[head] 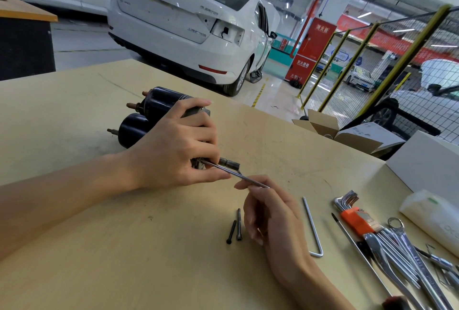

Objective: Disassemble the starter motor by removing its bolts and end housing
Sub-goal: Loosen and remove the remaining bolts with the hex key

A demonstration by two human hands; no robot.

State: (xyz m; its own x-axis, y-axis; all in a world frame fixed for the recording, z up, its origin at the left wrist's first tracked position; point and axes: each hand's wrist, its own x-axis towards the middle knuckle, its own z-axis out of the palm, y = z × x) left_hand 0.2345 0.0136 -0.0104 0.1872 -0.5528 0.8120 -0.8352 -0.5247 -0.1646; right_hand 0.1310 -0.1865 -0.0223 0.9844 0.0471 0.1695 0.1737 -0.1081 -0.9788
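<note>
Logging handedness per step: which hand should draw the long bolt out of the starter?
Right. The right hand already pinches the long bolt; the left hand grips the starter motor, steadying it.

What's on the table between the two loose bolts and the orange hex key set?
Head view: the right hand, then a single loose L-shaped hex key lying flat.

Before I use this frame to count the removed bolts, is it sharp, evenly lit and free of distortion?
Head view: the two bolts on the table are sharp, under soft, even light with faint shadows; the wrenches carry glare; wide-angle distortion bends the fence and table edge toward the frame's borders.
</note>
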